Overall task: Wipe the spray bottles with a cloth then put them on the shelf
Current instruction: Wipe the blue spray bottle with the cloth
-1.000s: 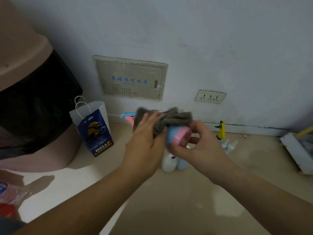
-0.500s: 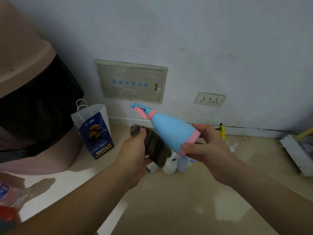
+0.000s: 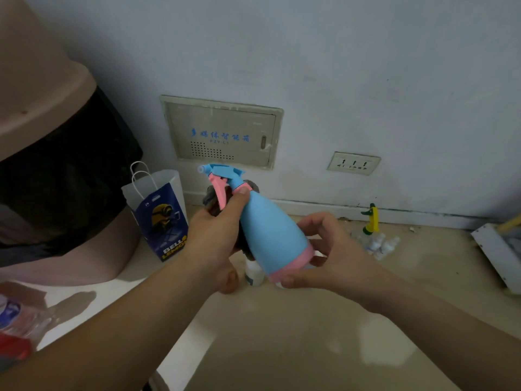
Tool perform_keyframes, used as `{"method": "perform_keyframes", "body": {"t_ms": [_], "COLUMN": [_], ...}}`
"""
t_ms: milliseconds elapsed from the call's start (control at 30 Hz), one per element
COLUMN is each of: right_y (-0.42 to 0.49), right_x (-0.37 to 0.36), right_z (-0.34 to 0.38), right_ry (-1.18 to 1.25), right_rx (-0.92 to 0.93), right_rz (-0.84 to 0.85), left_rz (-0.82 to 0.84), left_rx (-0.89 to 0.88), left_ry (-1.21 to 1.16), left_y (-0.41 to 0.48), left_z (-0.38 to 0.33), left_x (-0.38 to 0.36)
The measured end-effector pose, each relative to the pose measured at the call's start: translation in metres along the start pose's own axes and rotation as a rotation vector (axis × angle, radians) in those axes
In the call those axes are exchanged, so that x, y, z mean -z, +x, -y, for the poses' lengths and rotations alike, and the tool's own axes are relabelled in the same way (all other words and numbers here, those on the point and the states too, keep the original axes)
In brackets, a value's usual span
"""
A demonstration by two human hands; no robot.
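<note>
Below the wall panel (image 3: 222, 134), my left hand (image 3: 214, 238), gripping the bunched cloth (image 3: 210, 198), had climbed from the body to the neck of the spray bottle (image 3: 267, 230); my right hand (image 3: 332, 255) pinched its pink base. I judged wiping nearly complete; shelving remained.

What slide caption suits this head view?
Left hand with a cloth grips the neck of a blue spray bottle; right hand holds its pink base.

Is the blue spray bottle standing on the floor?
No: the left hand grips the spray bottle by the neck, the right hand holds its base.
</note>
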State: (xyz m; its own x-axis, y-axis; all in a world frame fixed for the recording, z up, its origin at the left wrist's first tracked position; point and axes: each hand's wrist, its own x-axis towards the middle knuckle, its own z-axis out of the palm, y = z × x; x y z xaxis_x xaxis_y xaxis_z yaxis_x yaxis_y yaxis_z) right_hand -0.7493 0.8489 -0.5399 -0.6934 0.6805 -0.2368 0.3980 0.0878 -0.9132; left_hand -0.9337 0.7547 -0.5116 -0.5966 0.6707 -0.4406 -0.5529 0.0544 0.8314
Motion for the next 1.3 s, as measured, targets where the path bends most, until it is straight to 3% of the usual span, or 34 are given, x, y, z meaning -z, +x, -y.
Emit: {"method": "perform_keyframes", "body": {"t_ms": [100,333,567,833,1000,1067,1167,1300], "right_y": [-0.001,0.003,0.002,0.008,0.010,0.007,0.000,-0.005], "right_x": [0.002,0.000,0.003,-0.002,0.010,0.019,0.021,0.019], "right_z": [0.011,0.024,0.007,0.004,0.015,0.021,0.022,0.027], "right_ry": [0.056,0.286,0.263,0.076,0.211,0.250,0.103,-0.049], "right_rx": [-0.023,0.000,-0.017,-0.024,0.067,0.133,0.203,0.265], "right_rz": [-0.016,-0.184,-0.165,-0.245,-0.397,-0.384,-0.265,-0.207], "left_rz": [0.038,0.408,0.360,0.436,0.468,0.386,0.291,0.209], "left_rx": [-0.006,-0.002,-0.161,-0.186,-0.200,-0.136,-0.016,-0.036], "left_ry": [0.073,0.270,0.498,0.753,1.086,0.983,0.638,0.400], "left_y": [-0.001,-0.017,-0.022,-0.012,0.002,0.003,0.001,0.002], "left_z": [0.007,0.027,0.040,0.029,0.018,0.015,0.006,-0.005], "left_x": [0.000,-0.005,-0.008,-0.006,0.009,0.013,0.007,0.001]}}
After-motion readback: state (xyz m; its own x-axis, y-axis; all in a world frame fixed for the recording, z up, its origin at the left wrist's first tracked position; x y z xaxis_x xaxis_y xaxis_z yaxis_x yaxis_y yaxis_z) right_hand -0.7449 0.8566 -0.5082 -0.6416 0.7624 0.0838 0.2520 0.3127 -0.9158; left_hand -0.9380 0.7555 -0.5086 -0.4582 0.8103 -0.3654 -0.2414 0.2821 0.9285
